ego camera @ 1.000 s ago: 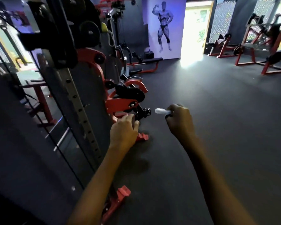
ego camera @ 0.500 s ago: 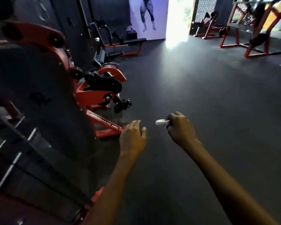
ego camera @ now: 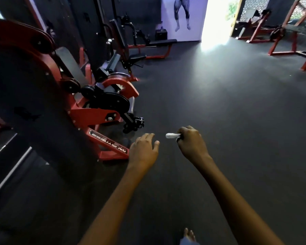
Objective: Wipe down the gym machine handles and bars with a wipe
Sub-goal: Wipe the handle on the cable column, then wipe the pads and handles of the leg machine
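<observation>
Right hand [ego camera: 192, 144] gripping white wipe [ego camera: 172, 135], left hand [ego camera: 143, 151] relaxed, red machine [ego camera: 95, 115] beside

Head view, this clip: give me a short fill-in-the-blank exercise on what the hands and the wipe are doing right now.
1. The rolled white wipe is gripped in the ____ hand.
2. The left hand holds ____, its fingers loose.
3. The red machine frame with the black knob stands to the ____ of both hands.
4. Neither hand touches the machine; both hang over the dark ____.

Missing words: right; nothing; left; floor
</observation>
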`<act>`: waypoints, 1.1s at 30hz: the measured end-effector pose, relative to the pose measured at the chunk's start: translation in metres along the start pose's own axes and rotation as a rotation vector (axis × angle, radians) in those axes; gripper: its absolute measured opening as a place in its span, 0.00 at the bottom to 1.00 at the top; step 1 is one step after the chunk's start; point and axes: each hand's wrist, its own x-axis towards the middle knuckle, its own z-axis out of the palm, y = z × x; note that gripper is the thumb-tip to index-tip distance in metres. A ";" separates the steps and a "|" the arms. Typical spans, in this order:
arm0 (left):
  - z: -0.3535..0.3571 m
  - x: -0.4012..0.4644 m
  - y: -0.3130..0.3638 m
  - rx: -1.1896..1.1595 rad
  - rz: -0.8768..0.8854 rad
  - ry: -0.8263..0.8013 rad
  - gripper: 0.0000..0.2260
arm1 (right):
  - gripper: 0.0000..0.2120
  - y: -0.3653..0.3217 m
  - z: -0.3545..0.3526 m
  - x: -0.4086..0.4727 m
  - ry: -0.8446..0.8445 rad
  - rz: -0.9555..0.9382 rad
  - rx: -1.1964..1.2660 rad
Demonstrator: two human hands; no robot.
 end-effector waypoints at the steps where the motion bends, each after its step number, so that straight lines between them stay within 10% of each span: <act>1: 0.004 0.023 0.008 -0.001 -0.023 0.005 0.20 | 0.05 0.011 0.001 0.026 -0.010 -0.010 0.013; 33: 0.089 0.743 0.000 0.022 -0.391 0.179 0.17 | 0.06 0.117 0.205 0.771 -0.336 -0.273 0.202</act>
